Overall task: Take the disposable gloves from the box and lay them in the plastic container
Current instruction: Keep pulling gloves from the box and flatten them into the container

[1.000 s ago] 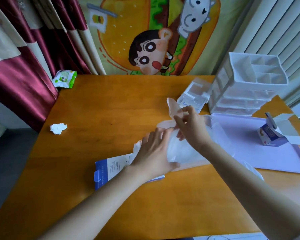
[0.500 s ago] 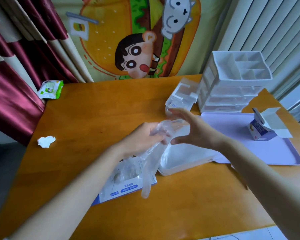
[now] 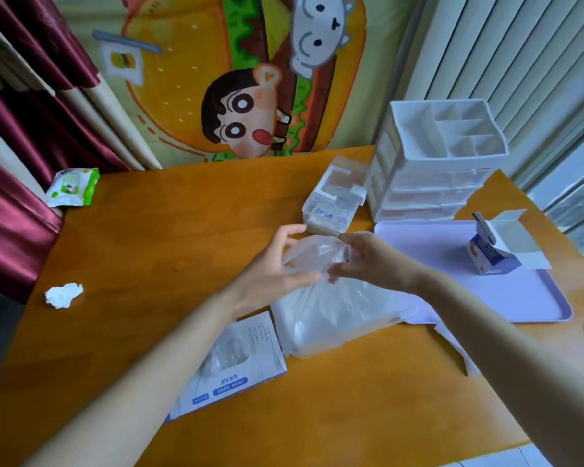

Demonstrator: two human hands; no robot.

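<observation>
We judge the job partway done: a pile (image 3: 334, 308) lies in the container (image 3: 361, 330) near the table's (image 3: 182, 230) front edge, and the box (image 3: 240, 372) (left of it) shows more inside. Our left hand (image 3: 273, 267) and right hand (image 3: 373, 261), close together, both pinch one crumpled glove (image 3: 312, 254) just above the container's far end.

Soft daylight comes from the right, past the blinds (image 3: 506, 62), and the scene is evenly but rather dimly lit. The surface (image 3: 155, 251) carries a dull sheen in the middle and darkens toward the lower left corner. A faint, soft-edged shadow lies under the right forearm (image 3: 486, 325). The glove (image 3: 312, 252) between the left hand (image 3: 273, 267) and right hand (image 3: 371, 261) shows pale glints. Detail is soft throughout, the fingers (image 3: 294, 230) slightly smeared. Wide-angle bending tilts the curtain (image 3: 31, 129) and blinds outward at the edges.
</observation>
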